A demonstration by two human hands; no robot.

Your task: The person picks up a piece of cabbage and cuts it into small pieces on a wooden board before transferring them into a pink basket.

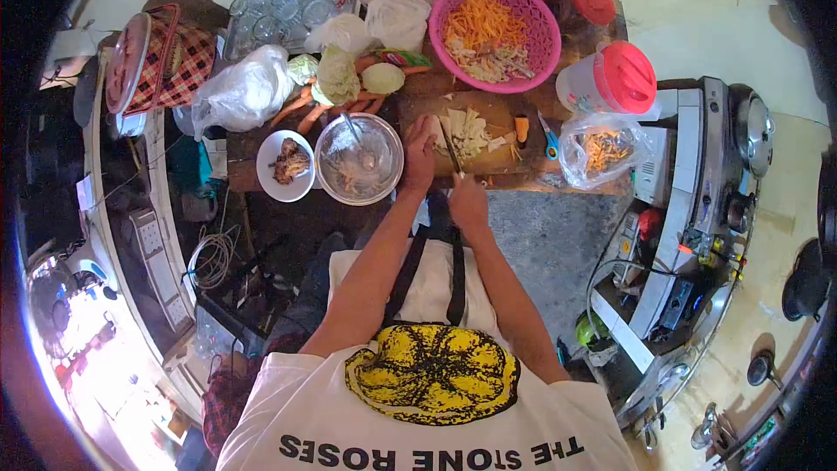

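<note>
My right hand (468,198) is wrapped round the handle of a kitchen knife (451,145), its blade pointing away from me over the wooden cutting board (417,110). Just left of the blade, my left hand (419,155) presses its fingers on a pale piece of cabbage (436,127), mostly hidden by the hand. Chopped cabbage (467,133) lies in a pile to the right of the knife. Beyond it on the board are a carrot stub (521,128) and some thin shreds.
A pink basket (443,57) holds shredded carrot and cabbage. Blue-handled scissors (550,143) lie beside a plastic bag of carrot peelings (605,150). Left are a metal bowl (323,176), a white bowl (264,181) and cabbage heads (337,78). A pitcher (582,80) stands right.
</note>
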